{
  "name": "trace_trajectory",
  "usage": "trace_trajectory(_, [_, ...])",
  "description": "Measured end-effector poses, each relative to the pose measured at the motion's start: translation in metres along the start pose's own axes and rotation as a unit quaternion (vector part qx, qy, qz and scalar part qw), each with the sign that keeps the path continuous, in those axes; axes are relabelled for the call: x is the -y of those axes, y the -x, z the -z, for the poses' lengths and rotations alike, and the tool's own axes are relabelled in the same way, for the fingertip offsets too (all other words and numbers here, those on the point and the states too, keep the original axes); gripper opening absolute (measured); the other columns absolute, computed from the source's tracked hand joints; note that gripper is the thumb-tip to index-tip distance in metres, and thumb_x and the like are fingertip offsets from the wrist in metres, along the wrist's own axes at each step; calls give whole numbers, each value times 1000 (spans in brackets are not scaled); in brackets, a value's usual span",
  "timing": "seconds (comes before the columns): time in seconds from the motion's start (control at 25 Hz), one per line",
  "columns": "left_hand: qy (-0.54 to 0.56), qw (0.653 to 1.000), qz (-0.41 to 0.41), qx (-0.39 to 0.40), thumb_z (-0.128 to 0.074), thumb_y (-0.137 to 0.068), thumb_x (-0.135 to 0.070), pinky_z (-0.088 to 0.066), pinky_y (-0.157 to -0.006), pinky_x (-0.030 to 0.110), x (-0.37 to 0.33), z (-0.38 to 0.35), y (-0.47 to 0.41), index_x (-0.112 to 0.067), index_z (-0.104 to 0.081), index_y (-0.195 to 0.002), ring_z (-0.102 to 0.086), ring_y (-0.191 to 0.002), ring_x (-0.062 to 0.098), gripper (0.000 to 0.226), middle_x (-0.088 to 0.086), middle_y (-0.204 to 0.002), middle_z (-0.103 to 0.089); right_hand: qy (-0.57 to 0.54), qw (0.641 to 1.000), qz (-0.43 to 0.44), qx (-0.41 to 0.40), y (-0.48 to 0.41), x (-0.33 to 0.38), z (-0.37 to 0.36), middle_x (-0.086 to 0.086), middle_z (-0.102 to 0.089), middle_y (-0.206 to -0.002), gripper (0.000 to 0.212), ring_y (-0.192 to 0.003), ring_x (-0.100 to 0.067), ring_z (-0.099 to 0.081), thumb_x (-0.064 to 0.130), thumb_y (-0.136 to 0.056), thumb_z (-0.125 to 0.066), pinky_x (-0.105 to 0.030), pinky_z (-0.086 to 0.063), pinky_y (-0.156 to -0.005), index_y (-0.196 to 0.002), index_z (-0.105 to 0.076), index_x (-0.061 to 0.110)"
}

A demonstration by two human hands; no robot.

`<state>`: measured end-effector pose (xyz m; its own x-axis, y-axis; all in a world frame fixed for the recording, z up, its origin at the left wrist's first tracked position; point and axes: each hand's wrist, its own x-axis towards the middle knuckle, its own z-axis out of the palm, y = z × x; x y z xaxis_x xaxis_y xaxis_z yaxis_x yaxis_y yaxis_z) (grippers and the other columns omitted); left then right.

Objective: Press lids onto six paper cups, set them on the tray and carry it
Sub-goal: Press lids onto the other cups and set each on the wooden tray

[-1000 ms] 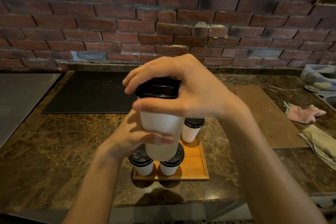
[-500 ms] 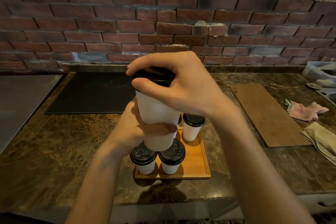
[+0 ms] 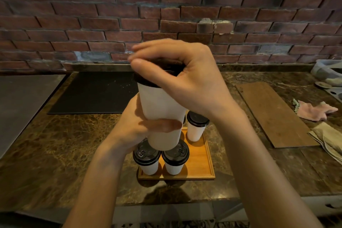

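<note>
Above a rectangular wooden tray [image 3: 199, 159] — tall white paper cup [image 3: 159, 103] gripped in left hand [image 3: 135, 127], black plastic lid [image 3: 146, 79] clasped by right hand [image 3: 188, 83].

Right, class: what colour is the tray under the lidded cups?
The tray is warm orange-brown wood; the head view shows it clearly.

**Bare hands, bare forearms**

Two forearms, uncovered from wrist down to the frame's lower edge. Likewise bare: left hand [image 3: 133, 129] and right hand [image 3: 192, 87]. Slim fingers [image 3: 153, 47], blurred at the tips. Left forearm seen left of the tray [image 3: 199, 161], right forearm right of it.
</note>
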<state>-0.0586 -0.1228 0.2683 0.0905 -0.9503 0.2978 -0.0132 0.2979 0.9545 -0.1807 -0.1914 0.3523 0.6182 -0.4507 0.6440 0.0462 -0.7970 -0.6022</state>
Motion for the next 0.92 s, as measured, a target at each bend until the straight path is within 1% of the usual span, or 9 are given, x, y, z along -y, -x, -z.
trace_trajectory(0.12, [5, 1000, 9, 12, -80, -53, -24, -54, -73, 22, -4, -2, -3, -41, -64, -105, -66, -99, 12, 56, -8, -104, -70, -113, 990, -68, -49, 5, -4, 10, 9, -63, -131, 41, -119, 3, -57, 38, -100, -42, -22, -48, -100, -132, -60, 20])
trace_trajectory(0.24, [40, 999, 7, 15, -76, -58, -21, -56, -75, 27, -3, -2, -5, -40, -67, -104, -67, -100, 20, 50, -4, -104, -70, -156, 960, -186, -139, 32, -15, 16, 11, -62, -133, 57, -117, 2, -59, 48, -97, -22, -29, -47, -101, -139, -53, 25])
trace_trajectory(0.32, [55, 998, 10, 2, -76, -58, -20, -56, -76, 29, -2, 1, -6, -40, -68, -103, -67, -100, 22, 50, -4, -103, -70, -123, 955, -242, -122, 56, -23, 12, 11, -60, -135, 60, -119, 0, -56, 44, -92, -25, -34, -47, -102, -145, -46, 26])
trace_trajectory(0.4, [52, 998, 17, -8, -77, -57, -19, -56, -76, 29, -1, 2, -6, -35, -66, -107, -66, -101, 20, 53, -4, -104, -70, -106, 953, -283, -22, 76, -24, -1, 12, -50, -145, 66, -128, 0, -48, 40, -87, -28, -39, -43, -109, -152, -33, 29])
trace_trajectory(0.48, [34, 999, 21, -26, -79, -57, -19, -56, -78, 29, 4, -2, -6, -28, -61, -114, -66, -102, 19, 60, -3, -106, -70, -127, 947, -291, 49, 87, -19, -17, 19, -50, -140, 59, -125, 5, -47, 41, -88, -33, -33, -46, -103, -147, -32, 40])
trace_trajectory(0.6, [-1, 996, 34, -86, -85, -53, -21, -56, -77, 27, 12, -10, -6, -21, -55, -122, -67, -102, 15, 75, -3, -109, -69, -140, 945, -296, 23, 90, -19, -30, 22, -58, -117, 39, -108, 5, -57, 45, -90, -46, -19, -53, -84, -128, -41, 44])
trace_trajectory(0.72, [-29, 991, 33, -125, -88, -53, -16, -55, -74, 20, 18, -19, -7, -19, -50, -125, -67, -99, 8, 81, -2, -109, -67, -120, 939, -321, -17, 84, -25, -35, 21, -59, -105, 44, -96, 9, -61, 51, -88, -63, -13, -53, -72, -124, -39, 39])
trace_trajectory(0.8, [-39, 987, 17, -154, -82, -60, -13, -53, -70, 13, 19, -27, -9, -21, -48, -122, -65, -97, 0, 72, -3, -108, -63, -80, 941, -327, -36, 77, -29, -37, 20, -60, -109, 61, -98, 4, -62, 63, -79, -65, -18, -54, -76, -126, -36, 38])
trace_trajectory(0.92, [-27, 978, -15, -204, -72, -75, 2, -50, -69, 7, 21, -37, -11, -21, -45, -118, -63, -92, -10, 56, -7, -106, -59, -3, 940, -338, -51, 67, -32, -40, 13, -56, -118, 85, -107, -9, -60, 75, -63, -62, -34, -57, -84, -130, -36, 30])
